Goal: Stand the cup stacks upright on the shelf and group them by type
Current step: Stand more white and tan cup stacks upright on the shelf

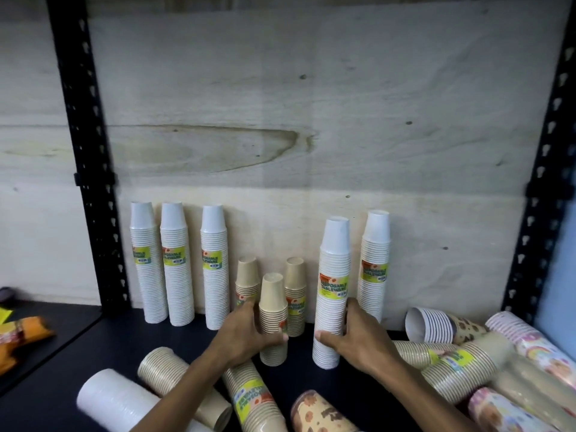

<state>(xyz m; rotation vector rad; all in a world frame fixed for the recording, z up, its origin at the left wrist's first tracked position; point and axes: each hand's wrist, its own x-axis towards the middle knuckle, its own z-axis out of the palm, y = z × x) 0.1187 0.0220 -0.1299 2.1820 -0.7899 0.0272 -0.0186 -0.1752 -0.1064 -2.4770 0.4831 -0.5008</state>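
My left hand (246, 335) grips a short kraft-brown cup stack (273, 313) that stands upright on the dark shelf (93, 347). My right hand (358, 341) holds a tall white cup stack (333, 285) upright beside it. Three white stacks (179, 266) stand along the back wall at the left, and another white stack (374, 263) stands at the back right. Two short brown stacks (294, 294) stand behind the one I hold. Lying on their sides in front are a white stack (115, 400), brown stacks (255, 400) and patterned stacks (530, 341).
Black slotted uprights (84, 151) frame the bay on both sides, with a plywood back panel (280, 120). Orange packets (18, 335) lie on the neighbouring shelf at the left. The toppled stacks crowd the front and right of the shelf.
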